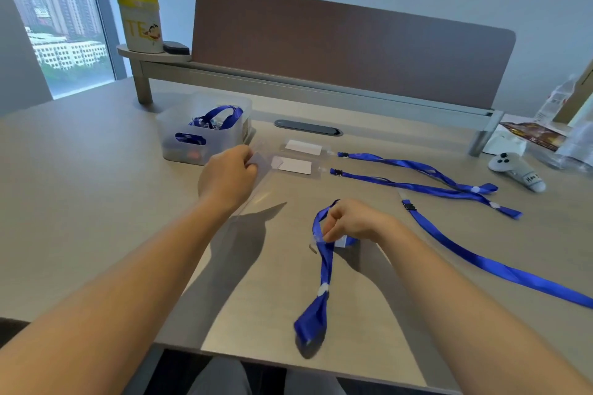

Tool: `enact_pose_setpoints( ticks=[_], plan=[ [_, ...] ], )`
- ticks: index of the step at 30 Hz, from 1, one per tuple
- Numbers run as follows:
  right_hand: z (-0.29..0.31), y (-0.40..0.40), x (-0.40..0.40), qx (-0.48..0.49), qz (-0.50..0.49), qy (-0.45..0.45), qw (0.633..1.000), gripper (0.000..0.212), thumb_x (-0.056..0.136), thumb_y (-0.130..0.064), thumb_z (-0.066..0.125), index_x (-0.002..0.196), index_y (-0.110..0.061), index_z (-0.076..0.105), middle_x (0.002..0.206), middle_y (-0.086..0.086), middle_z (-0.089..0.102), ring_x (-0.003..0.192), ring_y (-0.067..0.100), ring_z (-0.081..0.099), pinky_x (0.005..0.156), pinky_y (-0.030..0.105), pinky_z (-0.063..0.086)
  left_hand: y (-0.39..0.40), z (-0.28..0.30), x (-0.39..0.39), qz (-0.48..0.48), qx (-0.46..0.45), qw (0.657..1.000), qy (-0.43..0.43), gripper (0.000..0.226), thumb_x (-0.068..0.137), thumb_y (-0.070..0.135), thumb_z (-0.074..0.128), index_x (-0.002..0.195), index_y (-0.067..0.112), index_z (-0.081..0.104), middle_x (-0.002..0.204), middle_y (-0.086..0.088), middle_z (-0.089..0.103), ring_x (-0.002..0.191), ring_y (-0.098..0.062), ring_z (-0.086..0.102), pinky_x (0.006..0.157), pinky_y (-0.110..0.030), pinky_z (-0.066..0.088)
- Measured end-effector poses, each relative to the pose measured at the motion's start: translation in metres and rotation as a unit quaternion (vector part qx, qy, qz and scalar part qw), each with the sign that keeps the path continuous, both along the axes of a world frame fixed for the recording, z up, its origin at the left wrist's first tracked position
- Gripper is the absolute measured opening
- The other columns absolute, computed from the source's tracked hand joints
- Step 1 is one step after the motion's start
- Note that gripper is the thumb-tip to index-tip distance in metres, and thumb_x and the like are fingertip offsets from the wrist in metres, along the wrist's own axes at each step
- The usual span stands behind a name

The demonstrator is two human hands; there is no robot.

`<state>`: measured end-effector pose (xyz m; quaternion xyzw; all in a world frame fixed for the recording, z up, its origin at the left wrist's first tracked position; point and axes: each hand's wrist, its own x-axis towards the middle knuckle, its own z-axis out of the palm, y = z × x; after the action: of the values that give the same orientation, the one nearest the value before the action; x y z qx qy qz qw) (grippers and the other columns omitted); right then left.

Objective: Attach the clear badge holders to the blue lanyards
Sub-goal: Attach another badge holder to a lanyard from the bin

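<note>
My left hand (228,174) pinches a clear badge holder (261,167) lifted above the desk, close to the bin. My right hand (351,222) grips a blue lanyard (323,266) near its clip end, and the strap hangs down to a folded loop by the desk's front edge. Two clear badge holders with white cards (303,147) (293,165) lie flat mid-desk, each beside the clip of a blue lanyard (417,167) (426,187). Another lanyard (481,260) lies loose at the right.
A translucent bin (179,138) holding more blue lanyards stands at the back left. A white controller (516,170) and plastic packaging (564,138) sit at the right. A brown divider (353,45) and shelf with a yellow-white can (141,22) close the back.
</note>
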<state>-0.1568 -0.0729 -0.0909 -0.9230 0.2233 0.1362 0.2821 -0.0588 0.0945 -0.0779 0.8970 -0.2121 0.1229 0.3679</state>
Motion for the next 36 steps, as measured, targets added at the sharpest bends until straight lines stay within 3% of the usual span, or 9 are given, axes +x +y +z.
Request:
enact_pose_setpoints(
  ticks=[5,11,19,22,24,26,30,34,36],
  plan=[
    [-0.004,0.012,0.007,-0.006,-0.001,-0.021,1.0,0.027,0.079,-0.014,0.068,0.061,-0.017,0.049,0.079,0.002,0.057,0.087,0.018,0.051,0.073,0.027,0.042,0.005,0.002,-0.002,0.003,0.003,1.0,0.0,0.023,0.094,0.021,0.046,0.098,0.004,0.061,0.102,-0.015,0.067,0.078,-0.019,0.051,0.075,-0.033,0.049],
    [-0.01,0.025,0.021,-0.079,0.028,0.01,0.996,0.037,0.074,-0.029,0.072,0.064,-0.015,0.039,0.075,0.005,0.049,0.073,0.019,0.044,0.061,0.027,0.036,0.007,0.004,-0.001,0.007,0.001,1.0,0.01,0.026,0.094,0.021,0.045,0.107,0.006,0.061,0.11,-0.014,0.066,0.082,-0.02,0.052,0.076,-0.032,0.048],
    [0.005,0.033,0.038,-0.165,0.087,0.04,0.982,0.017,0.082,-0.014,0.065,0.084,-0.007,0.049,0.094,0.01,0.051,0.086,0.021,0.046,0.074,0.028,0.038,0.022,0.009,0.01,0.022,-0.001,0.999,0.028,0.026,0.094,0.021,0.045,0.11,0.006,0.059,0.115,-0.014,0.065,0.091,-0.025,0.057,0.083,-0.036,0.05],
    [0.019,0.031,0.046,-0.124,0.047,-0.03,0.991,0.015,0.081,-0.009,0.064,0.086,-0.009,0.049,0.097,0.015,0.057,0.091,0.026,0.054,0.079,0.031,0.046,0.03,0.013,0.02,0.032,-0.014,0.999,0.031,0.025,0.094,0.02,0.045,0.109,0.005,0.059,0.115,-0.014,0.064,0.086,-0.023,0.053,0.079,-0.034,0.048],
    [0.033,0.032,0.055,-0.059,0.01,-0.104,0.993,0.015,0.083,-0.005,0.06,0.077,-0.011,0.048,0.09,0.013,0.061,0.089,0.027,0.058,0.081,0.033,0.049,0.036,0.018,0.029,0.04,-0.027,0.998,0.032,0.023,0.094,0.018,0.044,0.104,0.004,0.059,0.11,-0.017,0.064,0.082,-0.021,0.048,0.074,-0.034,0.045],
    [0.047,0.033,0.067,0.017,-0.027,-0.179,0.983,0.019,0.086,-0.002,0.057,0.074,-0.012,0.045,0.071,0.004,0.05,0.067,0.018,0.051,0.066,0.028,0.047,0.043,0.023,0.038,0.048,-0.043,0.997,0.039,0.023,0.094,0.018,0.044,0.103,0.003,0.059,0.108,-0.018,0.064,0.081,-0.023,0.049,0.074,-0.034,0.045],
    [0.078,0.043,0.099,0.16,-0.118,-0.317,0.927,0.013,0.088,0.001,0.053,0.093,-0.006,0.044,0.071,0.009,0.052,0.052,0.013,0.05,0.042,0.018,0.049,0.058,0.034,0.058,0.069,-0.092,0.992,0.055,0.026,0.094,0.021,0.045,0.111,0.006,0.058,0.116,-0.017,0.062,0.084,-0.023,0.049,0.073,-0.032,0.043],
    [0.099,0.055,0.134,0.224,-0.184,-0.409,0.865,0.013,0.09,-0.004,0.054,0.096,-0.01,0.044,0.091,0.013,0.057,0.055,0.011,0.056,0.067,0.027,0.056,0.072,0.043,0.077,0.087,-0.133,0.985,0.061,0.027,0.093,0.02,0.047,0.113,0.006,0.056,0.118,-0.017,0.06,0.086,-0.024,0.048,0.072,-0.032,0.041],
    [0.107,0.06,0.152,0.246,-0.203,-0.45,0.834,0.014,0.089,-0.004,0.055,0.097,-0.011,0.045,0.095,0.012,0.057,0.056,0.01,0.056,0.067,0.025,0.057,0.078,0.047,0.088,0.093,-0.152,0.982,0.064,0.027,0.092,0.02,0.048,0.114,0.005,0.055,0.12,-0.018,0.059,0.087,-0.024,0.048,0.072,-0.033,0.042]
  ],
)
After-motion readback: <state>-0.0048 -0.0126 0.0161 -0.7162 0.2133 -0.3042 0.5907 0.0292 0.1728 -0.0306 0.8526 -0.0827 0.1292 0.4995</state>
